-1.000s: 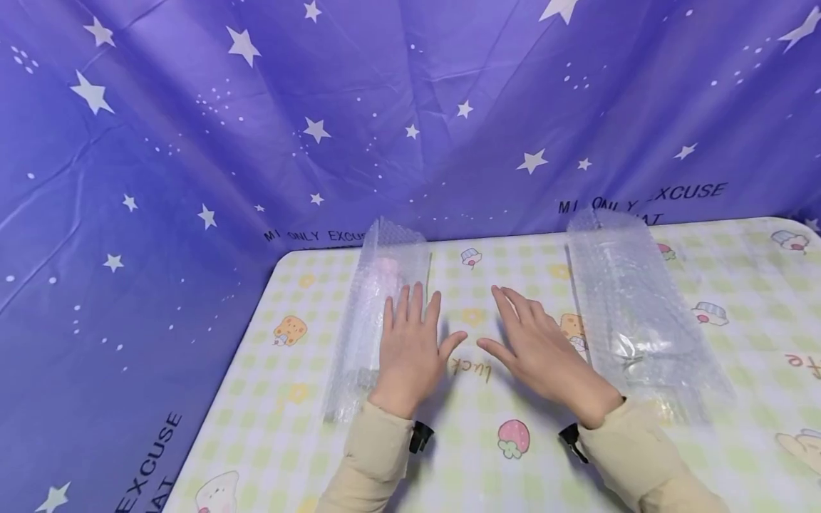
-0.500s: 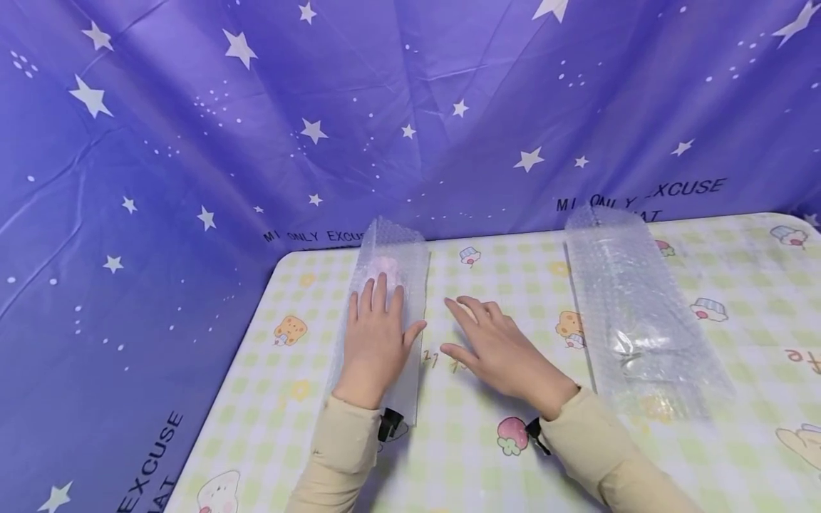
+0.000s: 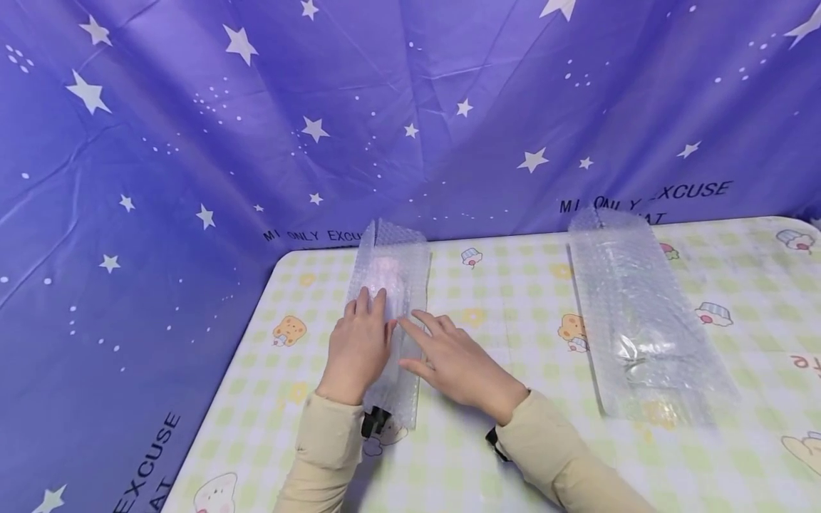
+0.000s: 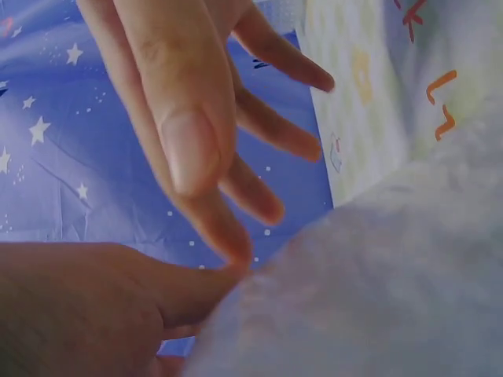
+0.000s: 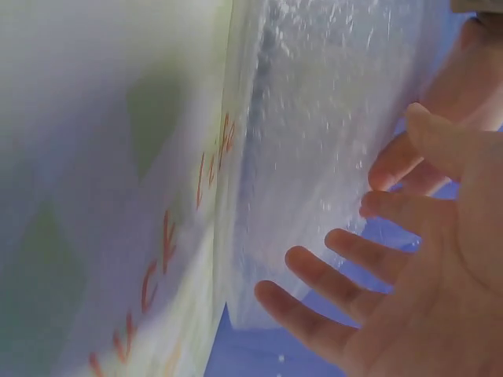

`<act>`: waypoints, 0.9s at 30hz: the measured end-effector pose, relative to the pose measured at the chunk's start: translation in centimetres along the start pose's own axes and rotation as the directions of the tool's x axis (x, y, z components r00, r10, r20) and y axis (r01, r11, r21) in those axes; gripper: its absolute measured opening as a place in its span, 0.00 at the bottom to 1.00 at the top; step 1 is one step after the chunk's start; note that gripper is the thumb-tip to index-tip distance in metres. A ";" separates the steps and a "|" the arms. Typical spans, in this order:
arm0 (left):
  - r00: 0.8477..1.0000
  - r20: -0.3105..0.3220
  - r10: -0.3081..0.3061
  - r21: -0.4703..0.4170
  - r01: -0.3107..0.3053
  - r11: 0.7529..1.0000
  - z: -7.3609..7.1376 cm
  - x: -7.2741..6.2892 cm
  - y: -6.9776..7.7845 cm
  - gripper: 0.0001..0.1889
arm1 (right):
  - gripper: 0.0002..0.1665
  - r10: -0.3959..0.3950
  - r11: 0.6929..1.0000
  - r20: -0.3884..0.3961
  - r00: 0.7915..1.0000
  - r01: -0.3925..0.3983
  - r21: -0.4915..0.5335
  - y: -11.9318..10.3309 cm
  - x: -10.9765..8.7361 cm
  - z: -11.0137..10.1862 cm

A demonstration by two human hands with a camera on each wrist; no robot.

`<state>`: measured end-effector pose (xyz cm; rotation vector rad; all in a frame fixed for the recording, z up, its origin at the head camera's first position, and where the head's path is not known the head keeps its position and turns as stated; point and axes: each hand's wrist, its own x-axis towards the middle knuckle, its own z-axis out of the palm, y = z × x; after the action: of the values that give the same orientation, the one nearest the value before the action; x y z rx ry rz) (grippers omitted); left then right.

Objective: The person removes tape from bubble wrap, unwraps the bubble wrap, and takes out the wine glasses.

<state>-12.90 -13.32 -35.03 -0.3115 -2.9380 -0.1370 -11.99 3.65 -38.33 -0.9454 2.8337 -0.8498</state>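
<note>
A clear bubble-wrap bag (image 3: 399, 241) lies lengthwise on the left part of the table, a pinkish-topped object (image 3: 386, 269) showing faintly through it. My left hand (image 3: 358, 349) is over its middle, fingers bent down and gripping the wrap. In the right wrist view, that hand's thumb and fingers meet the bag's upper side (image 5: 322, 133). Beside the bag's right edge, my right hand (image 3: 458, 363) reaches in, fingers spread and fingertips overlapping the wrap. The left wrist view shows the right hand's spread fingers (image 4: 271, 129) above the left thumb, near the blurred wrap.
A second bubble-wrap bag (image 3: 641, 299) lies on the right half of the table, its contents unclear. A checked cloth with cartoon prints covers the table (image 3: 513, 278). Behind and to the left hangs a blue-purple curtain (image 3: 449, 171) with white stars.
Both hands have moved left from the middle to the left bag. The left fingers, straight before, now bend onto it. The right hand has come up to its edge. Both bags stay put.
</note>
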 end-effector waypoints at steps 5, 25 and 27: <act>1.000 -0.020 0.021 0.020 -0.020 1.000 0.0 0.0 -0.5 0.24 | 0.38 -0.020 1.000 -0.011 1.000 0.020 0.022 -0.5 0.5 0.9; 0.999 -0.022 0.039 -0.052 -0.040 0.998 -0.3 -0.2 -2.0 0.22 | 0.38 -0.019 1.000 -0.049 0.999 0.020 0.016 -1.0 0.9 2.0; 0.997 0.019 0.068 -0.066 -0.067 0.996 -0.4 -0.4 -2.4 0.23 | 0.38 -0.011 1.000 -0.043 0.999 0.012 0.021 -0.9 0.9 2.1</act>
<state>-12.98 -15.80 -34.88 -0.4239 -2.9443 -0.2216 -11.84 1.49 -39.52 -0.9530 2.8517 -0.9098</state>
